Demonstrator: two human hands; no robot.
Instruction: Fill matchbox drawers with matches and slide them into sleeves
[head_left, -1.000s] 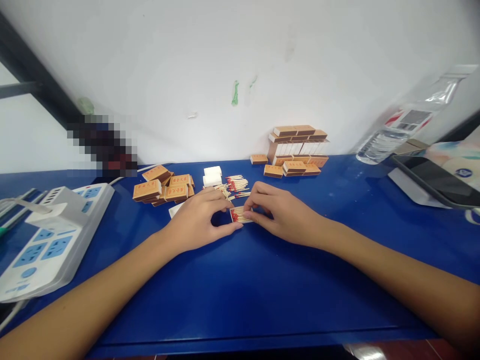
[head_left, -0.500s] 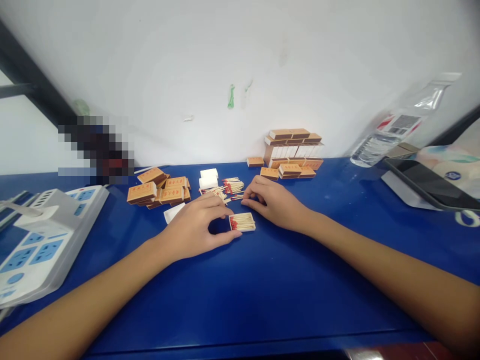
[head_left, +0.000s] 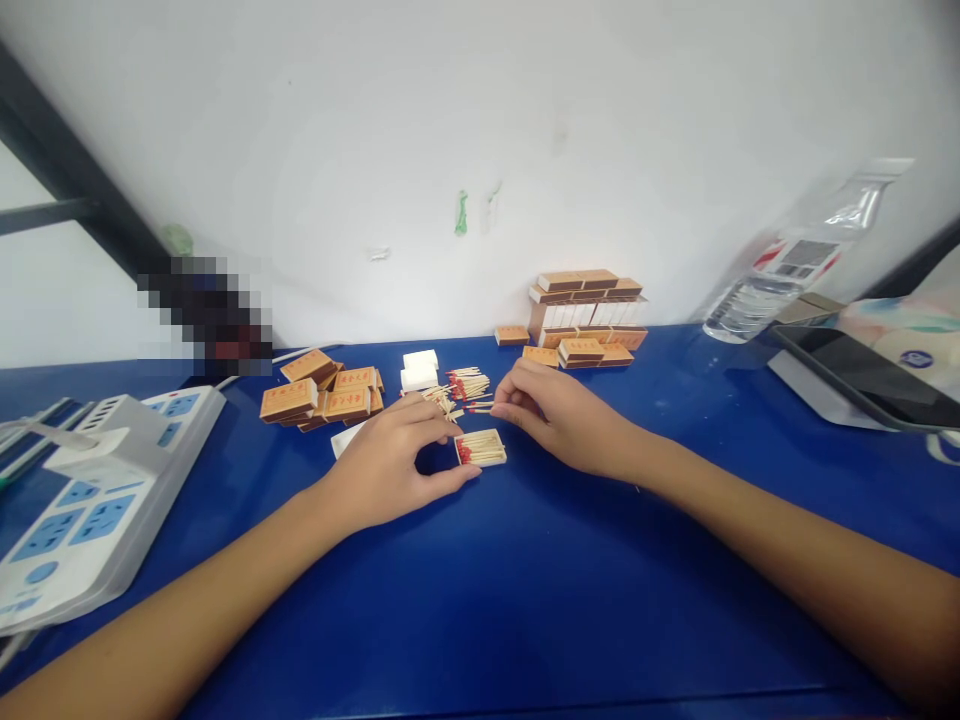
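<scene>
My left hand [head_left: 401, 452] grips the left end of a white matchbox tray [head_left: 491, 461], thumb on the near side and forefinger on the far side. Red-tipped matches lie lengthwise in the tray. Just beyond the tray, my right hand [head_left: 551, 412] pinches matches [head_left: 480, 407] by their plain ends, red heads pointing left. A loose pile of matches [head_left: 466, 385] lies on the blue table behind both hands. White empty trays [head_left: 418, 377] sit beside the pile, and another white tray [head_left: 343, 440] is partly hidden behind my left hand.
Orange matchboxes lie heaped [head_left: 349, 402] at the left, and more are stacked [head_left: 589, 315] against the wall. A power strip [head_left: 161, 500] is at far left. A water bottle [head_left: 776, 270] and a phone [head_left: 870, 370] stand on the right.
My right hand has shifted slightly right, drawing the pinched matches a little away from the pile. My left hand keeps its grip on the tray; the view has tilted slightly.
</scene>
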